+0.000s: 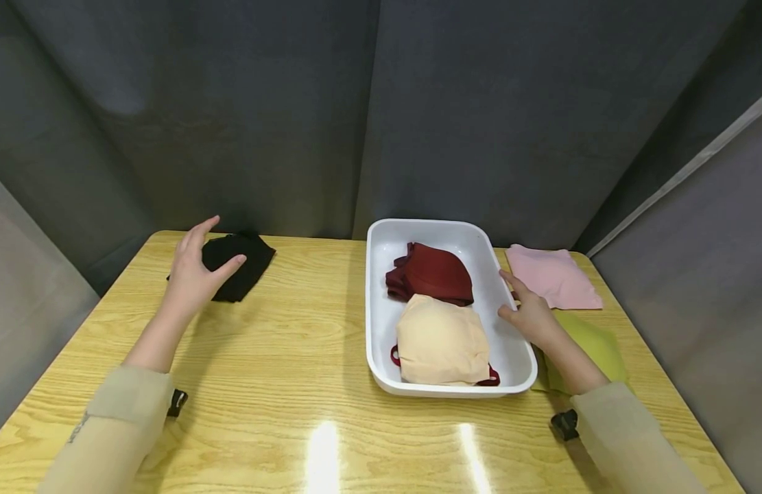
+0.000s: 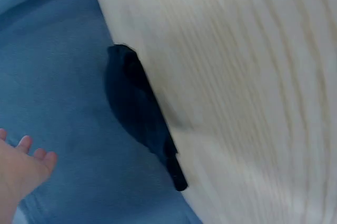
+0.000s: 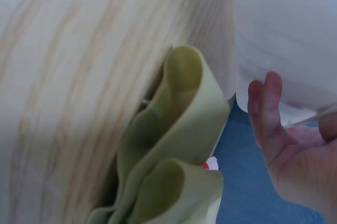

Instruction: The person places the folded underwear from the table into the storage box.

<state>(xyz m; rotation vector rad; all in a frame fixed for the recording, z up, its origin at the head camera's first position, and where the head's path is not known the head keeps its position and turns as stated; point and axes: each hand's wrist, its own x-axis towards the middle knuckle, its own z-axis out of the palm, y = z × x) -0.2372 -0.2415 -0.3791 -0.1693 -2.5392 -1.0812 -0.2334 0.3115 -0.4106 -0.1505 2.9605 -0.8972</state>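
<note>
My left hand point(image 1: 192, 271), fingers spread and thumb apart, is over the near left side of a folded black bra point(image 1: 247, 264) at the table's back left. The left wrist view shows the hand apart from the black bra point(image 2: 138, 105). My right hand point(image 1: 531, 315) grips the right rim of a white tub point(image 1: 376, 329). Its thumb crosses the rim while the fingers point(image 3: 271, 98) lie along the outer wall. Inside the tub are a folded dark red bra point(image 1: 433, 274) and, nearer me, a beige one point(image 1: 442, 339) with dark red fabric showing from under it.
Right of the tub lie a pink folded piece point(image 1: 553, 278) and an olive-green one point(image 1: 590, 350), the latter partly under my right forearm. The wooden table point(image 1: 276, 370) ends at a dark grey curtain point(image 1: 282, 123) behind, with grey fabric on both sides.
</note>
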